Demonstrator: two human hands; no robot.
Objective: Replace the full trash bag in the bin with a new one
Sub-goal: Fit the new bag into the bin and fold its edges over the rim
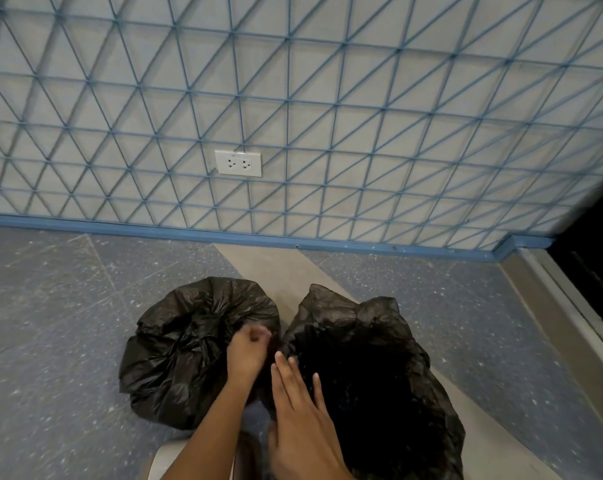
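Wall (pixel 362 81): pale grey, covered by a blue line pattern of squares cut into triangles.
Skirting board (pixel 223 235): plain blue, with small pale chips.
Socket plate (pixel 238 163): white, two outlets with dark holes.
Floor (pixel 50 306): blue-grey with white speckles and thin pale scratches; one beige diagonal band crosses it.
Tied trash bag (pixel 175 358): glossy black, wrinkled, with grey highlights.
Open trash bag (pixel 372 327): black, its inside is very dark.
Door threshold (pixel 549 306): grey-beige stripes.

Full black trash bag (pixel 189 348), tied shut, slumped on floor at left, new black bag (pixel 372 375) just beside at right, mouth open, crinkled.
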